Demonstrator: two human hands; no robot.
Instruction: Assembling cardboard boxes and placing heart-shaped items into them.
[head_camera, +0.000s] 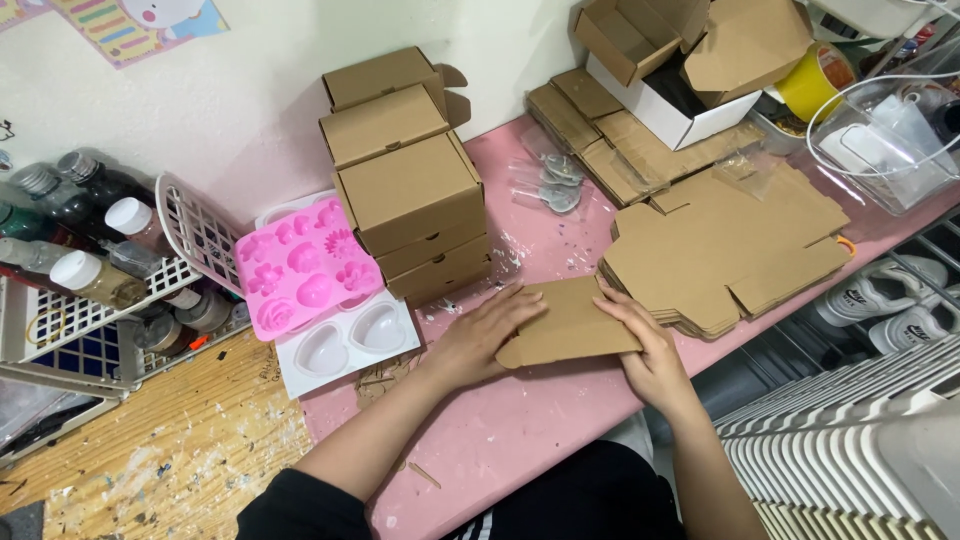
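Pink table (520, 420): both hands press a flat cardboard sheet (570, 325).

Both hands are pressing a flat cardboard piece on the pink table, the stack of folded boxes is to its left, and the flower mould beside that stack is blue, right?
Not quite: the flower mould is pink, not blue, as the head view shows. The rest holds: left hand and right hand press the flat cardboard piece on the pink table, with the stack of folded boxes to its left.
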